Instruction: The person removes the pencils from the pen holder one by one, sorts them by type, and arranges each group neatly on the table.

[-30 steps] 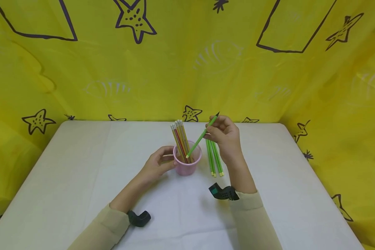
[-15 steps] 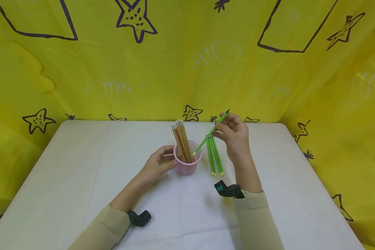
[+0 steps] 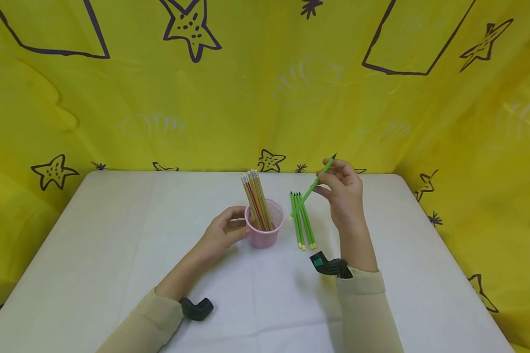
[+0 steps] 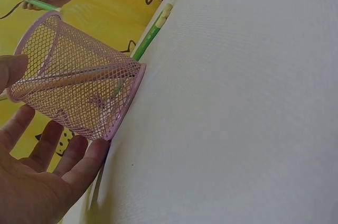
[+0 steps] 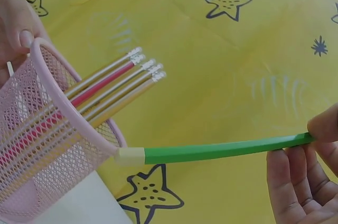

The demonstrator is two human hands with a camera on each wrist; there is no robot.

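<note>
A pink mesh pencil cup point(image 3: 265, 239) stands upright on the white table. My left hand point(image 3: 223, 230) holds it from the left, thumb at the rim and fingers around its side. Several yellow pencils and a red one point(image 5: 100, 89) lean in the cup with their white eraser ends up. My right hand point(image 3: 342, 189) pinches a green pencil point(image 5: 222, 150) near its dark tip, above the table. That pencil slants down to the left, its pale yellow end pointing toward the cup. Several more green pencils point(image 3: 306, 225) lie side by side on the table, right of the cup.
The white-covered table point(image 3: 159, 196) ends at a yellow curtain point(image 3: 247, 98) with star and fish drawings, which also hangs along both sides. A black wrist camera point(image 3: 196, 309) sits at the left sleeve, another black wrist camera point(image 3: 331, 266) at the right.
My right hand has moved to the right with the green pencil, whose pale end has gone from over the cup to outside its right rim. The left hand and cup stay put.
</note>
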